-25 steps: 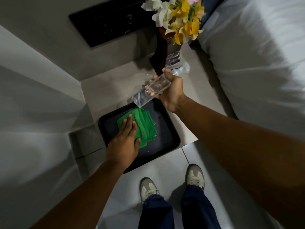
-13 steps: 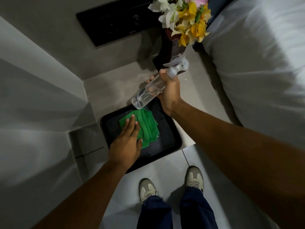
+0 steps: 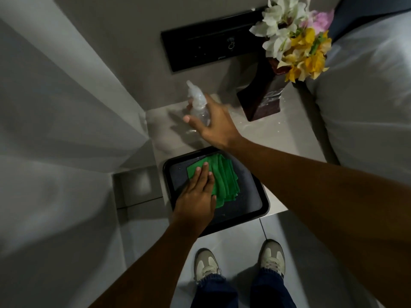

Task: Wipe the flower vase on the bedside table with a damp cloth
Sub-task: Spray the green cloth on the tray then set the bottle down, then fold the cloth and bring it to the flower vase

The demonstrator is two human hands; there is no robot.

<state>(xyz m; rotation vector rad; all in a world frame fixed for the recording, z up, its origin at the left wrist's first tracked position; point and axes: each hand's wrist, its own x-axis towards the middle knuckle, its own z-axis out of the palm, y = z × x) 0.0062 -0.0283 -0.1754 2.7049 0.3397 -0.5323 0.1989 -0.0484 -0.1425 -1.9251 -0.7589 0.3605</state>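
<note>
A dark brown square vase (image 3: pixel 264 101) with white, yellow and pink flowers (image 3: pixel 293 47) stands at the back right of the pale bedside table (image 3: pixel 282 136); wet streaks and droplets show on its side. My right hand (image 3: pixel 215 125) is wrapped around a clear spray bottle (image 3: pixel 196 103), which stands upright at the table's back left, apart from the vase. My left hand (image 3: pixel 195 196) lies flat on a folded green cloth (image 3: pixel 224 181) inside a black tray (image 3: pixel 264 207) at the table's front edge.
A white bed (image 3: pixel 367 96) borders the table on the right. A black wall panel (image 3: pixel 200 47) hangs behind the table, and a grey wall and recess close off the left. My shoes (image 3: pixel 272 258) stand on the tiled floor below the tray, which overhangs the table edge.
My right hand swung the spray bottle from beside the vase, where it was tilted, over to the table's back left and turned it upright. The left hand stayed flat on the cloth.
</note>
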